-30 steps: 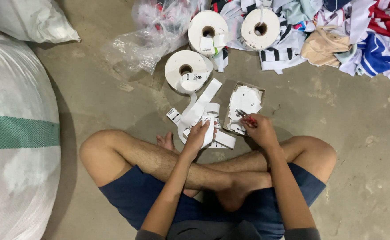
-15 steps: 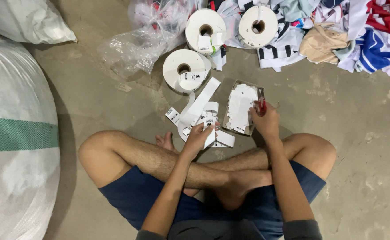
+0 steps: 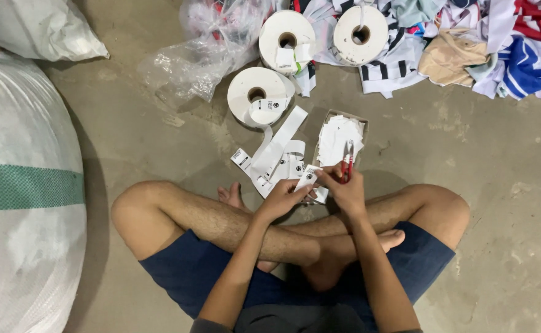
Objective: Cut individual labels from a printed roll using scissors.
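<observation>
I sit cross-legged on a concrete floor. My left hand [image 3: 283,198] pinches the end of a white label strip [image 3: 278,151] that runs from a white roll [image 3: 259,95] lying in front of me. My right hand [image 3: 344,188] grips small red-handled scissors [image 3: 347,165], blades pointing away from me, right beside the strip's end. The two hands touch over my shins. Just beyond them a small cardboard box [image 3: 339,139] holds a heap of cut white labels.
Two more white rolls [image 3: 286,38] [image 3: 360,34] lie farther off, next to crumpled clear plastic [image 3: 196,58]. A pile of mixed clothes [image 3: 486,49] fills the top right. A big white sack with a green band [image 3: 24,185] stands at my left.
My right hand left the box of cut labels and came back to meet the left hand, with the scissors now raised at the strip's end. The left hand stayed on the strip.
</observation>
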